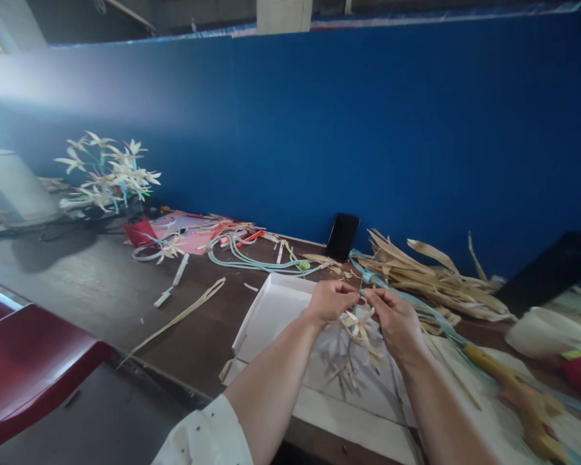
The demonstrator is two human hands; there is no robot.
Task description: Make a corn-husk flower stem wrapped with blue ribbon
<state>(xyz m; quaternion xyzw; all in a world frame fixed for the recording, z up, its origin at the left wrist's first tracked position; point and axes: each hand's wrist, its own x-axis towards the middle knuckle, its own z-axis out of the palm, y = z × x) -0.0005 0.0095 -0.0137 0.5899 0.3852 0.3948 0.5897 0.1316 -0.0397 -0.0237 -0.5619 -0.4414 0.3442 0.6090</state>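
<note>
Over an opened white cardboard box (271, 303), my left hand (332, 301) and my right hand (396, 318) are close together, fingertips nearly meeting. Both are closed in a pinch on the thin bluish stem of a pale dried-leaf flower (361, 330), whose petals hang below the fingers. Just beyond my fingertips lies a coil of light blue strip (370, 278). Small scraps and thin pieces (346, 378) lie in the box below the flower. My fingers hide part of the stem.
Dried husks (426, 278) lie behind my right hand, near a yellow glue gun (513, 387) and a white bowl (552, 330). A phone (343, 236) leans against the blue partition (416, 129). Finished flowers (116, 171) stand at left; a red chair (43, 361) borders the table.
</note>
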